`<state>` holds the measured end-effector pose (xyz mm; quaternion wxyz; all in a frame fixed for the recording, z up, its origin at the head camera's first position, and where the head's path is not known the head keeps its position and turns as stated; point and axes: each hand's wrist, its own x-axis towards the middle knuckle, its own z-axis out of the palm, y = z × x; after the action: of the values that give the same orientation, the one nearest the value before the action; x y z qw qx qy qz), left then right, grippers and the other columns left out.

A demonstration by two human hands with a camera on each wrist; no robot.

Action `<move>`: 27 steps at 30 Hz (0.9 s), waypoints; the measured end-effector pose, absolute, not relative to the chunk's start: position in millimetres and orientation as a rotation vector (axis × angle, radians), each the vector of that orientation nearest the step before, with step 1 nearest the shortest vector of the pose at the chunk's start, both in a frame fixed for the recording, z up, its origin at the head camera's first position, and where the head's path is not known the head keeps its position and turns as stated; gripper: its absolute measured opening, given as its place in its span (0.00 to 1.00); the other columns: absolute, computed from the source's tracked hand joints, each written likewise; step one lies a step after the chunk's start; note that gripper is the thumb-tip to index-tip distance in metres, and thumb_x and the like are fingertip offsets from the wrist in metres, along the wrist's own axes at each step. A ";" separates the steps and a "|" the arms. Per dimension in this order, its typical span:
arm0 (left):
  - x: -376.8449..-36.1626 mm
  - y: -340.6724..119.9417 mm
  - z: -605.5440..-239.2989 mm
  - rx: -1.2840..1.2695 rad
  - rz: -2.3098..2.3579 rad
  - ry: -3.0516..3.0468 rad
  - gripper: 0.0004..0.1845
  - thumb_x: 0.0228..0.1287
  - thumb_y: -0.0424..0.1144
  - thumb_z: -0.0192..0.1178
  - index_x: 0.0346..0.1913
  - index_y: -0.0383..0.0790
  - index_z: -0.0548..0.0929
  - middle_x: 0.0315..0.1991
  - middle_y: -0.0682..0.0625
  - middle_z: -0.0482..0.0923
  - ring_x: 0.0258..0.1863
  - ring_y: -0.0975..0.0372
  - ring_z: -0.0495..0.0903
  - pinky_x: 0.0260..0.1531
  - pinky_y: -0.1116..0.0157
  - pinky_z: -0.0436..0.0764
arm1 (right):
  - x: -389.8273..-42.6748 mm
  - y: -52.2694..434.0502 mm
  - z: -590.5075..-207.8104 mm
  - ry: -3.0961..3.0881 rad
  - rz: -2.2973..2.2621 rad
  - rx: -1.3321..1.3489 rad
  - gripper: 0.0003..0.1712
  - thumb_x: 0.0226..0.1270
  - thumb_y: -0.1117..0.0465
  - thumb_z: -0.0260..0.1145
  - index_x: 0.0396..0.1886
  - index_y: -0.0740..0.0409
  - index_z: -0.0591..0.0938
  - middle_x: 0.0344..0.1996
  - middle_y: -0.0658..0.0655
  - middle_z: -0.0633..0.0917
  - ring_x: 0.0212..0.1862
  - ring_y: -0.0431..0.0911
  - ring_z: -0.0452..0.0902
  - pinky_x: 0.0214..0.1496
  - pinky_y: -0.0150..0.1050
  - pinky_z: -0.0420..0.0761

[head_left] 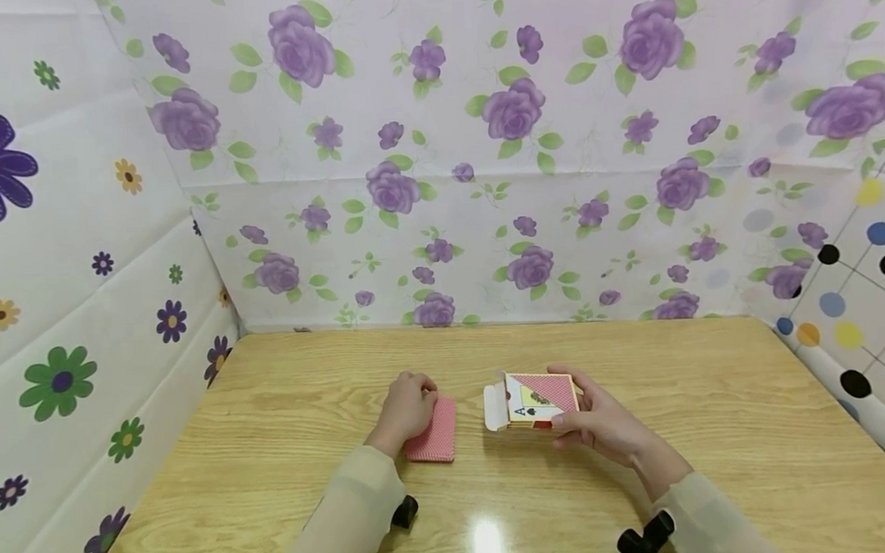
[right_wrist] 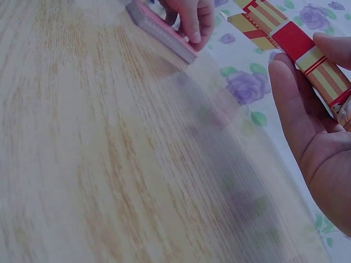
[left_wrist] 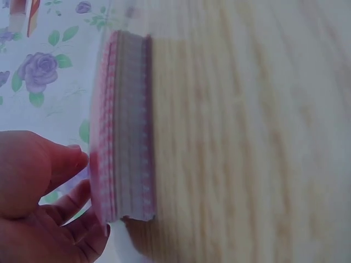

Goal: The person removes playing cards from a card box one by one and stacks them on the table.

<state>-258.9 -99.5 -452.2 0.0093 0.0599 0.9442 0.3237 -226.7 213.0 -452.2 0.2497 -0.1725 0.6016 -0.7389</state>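
Observation:
A deck of playing cards [head_left: 437, 435] with red patterned backs lies on the wooden table, left of centre. My left hand [head_left: 408, 408] is at its far end, fingers bent, thumb and fingertips touching the deck. In the left wrist view the layered side of the deck [left_wrist: 129, 126] faces the camera, with the thumb against its top face. My right hand [head_left: 603, 418] holds a card box [head_left: 542, 398] between thumb and fingers. The box carries an ace of spades picture, and its white flap [head_left: 496, 406] hangs open toward the deck. Its inside is hidden.
The wooden table [head_left: 271, 452] meets a purple-flowered cloth wall [head_left: 455, 226] at the back. Patterned cloth walls stand at left and right. A bright reflection shows on the near tabletop. Black devices [head_left: 405, 512] are worn at both wrists.

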 end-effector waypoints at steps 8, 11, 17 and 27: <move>-255.2 -100.9 -445.3 0.191 1.171 2.899 0.13 0.68 0.40 0.54 0.49 0.34 0.79 0.52 0.39 0.72 0.49 0.50 0.75 0.47 0.53 0.76 | -226.6 212.0 -451.5 1.625 -2.023 -0.464 0.48 0.63 0.71 0.61 0.73 0.48 0.45 0.54 0.59 0.78 0.51 0.56 0.81 0.41 0.42 0.84; -254.0 -100.5 -443.0 0.195 1.218 2.885 0.14 0.68 0.40 0.54 0.49 0.34 0.79 0.51 0.40 0.73 0.51 0.49 0.74 0.51 0.51 0.75 | -226.5 211.4 -451.0 1.629 -2.022 -0.439 0.48 0.62 0.71 0.62 0.73 0.46 0.45 0.54 0.57 0.78 0.49 0.51 0.82 0.41 0.42 0.84; -250.6 -97.9 -437.4 0.213 1.308 2.859 0.15 0.68 0.39 0.54 0.52 0.34 0.78 0.52 0.40 0.73 0.49 0.50 0.73 0.47 0.53 0.75 | -227.2 211.3 -450.0 1.629 -2.024 -0.448 0.49 0.63 0.71 0.62 0.73 0.47 0.44 0.54 0.57 0.78 0.48 0.50 0.82 0.41 0.42 0.84; -241.0 -87.3 -427.1 0.246 1.479 2.814 0.13 0.67 0.37 0.56 0.49 0.33 0.78 0.48 0.43 0.77 0.45 0.53 0.75 0.41 0.59 0.77 | -226.3 211.6 -449.4 1.626 -2.022 -0.440 0.48 0.63 0.71 0.62 0.73 0.45 0.44 0.54 0.57 0.78 0.48 0.50 0.82 0.41 0.42 0.84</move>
<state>-241.0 -87.3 -427.1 -0.0236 0.0771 0.8822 0.4638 -226.3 211.6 -449.4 0.2522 -0.1617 0.5977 -0.7436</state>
